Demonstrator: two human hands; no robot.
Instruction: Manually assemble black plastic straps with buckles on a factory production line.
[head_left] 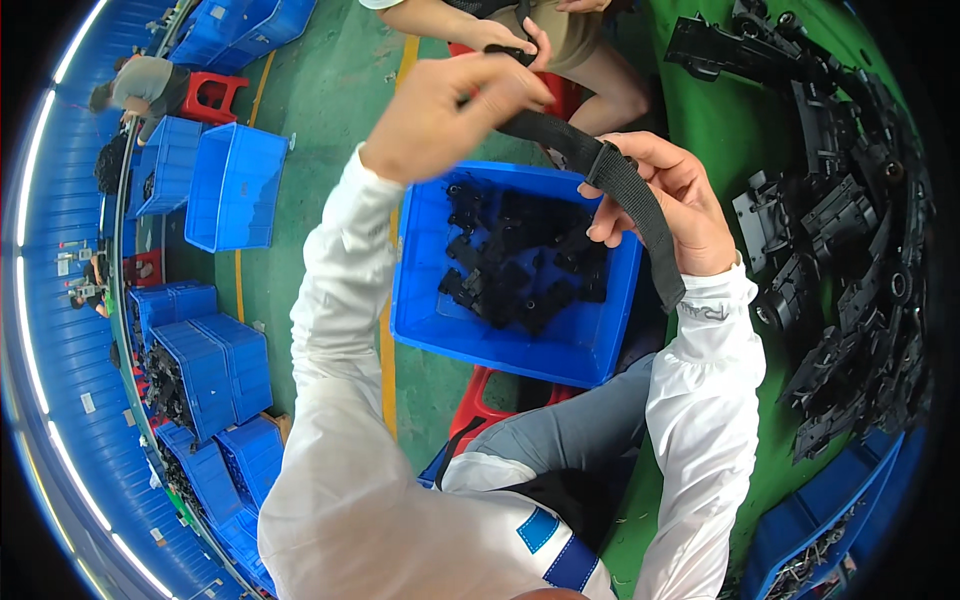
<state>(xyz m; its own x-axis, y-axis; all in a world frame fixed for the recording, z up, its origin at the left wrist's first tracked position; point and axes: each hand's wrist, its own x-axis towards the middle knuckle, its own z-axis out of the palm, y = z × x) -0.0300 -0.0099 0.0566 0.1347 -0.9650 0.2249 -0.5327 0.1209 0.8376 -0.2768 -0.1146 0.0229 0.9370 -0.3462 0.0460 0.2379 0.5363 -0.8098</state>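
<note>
You hold black strap [600,165] taut over blue bin [430,300] w/ black parts: left hand [440,120] pinches far end, right hand [670,205] clamps buckle end. Mid-threading, prob.; next needs steady tension.

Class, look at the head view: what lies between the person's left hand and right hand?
A black strap spans the gap from left hand to right hand; below it sits a blue bin of black parts, in the head view.
</note>
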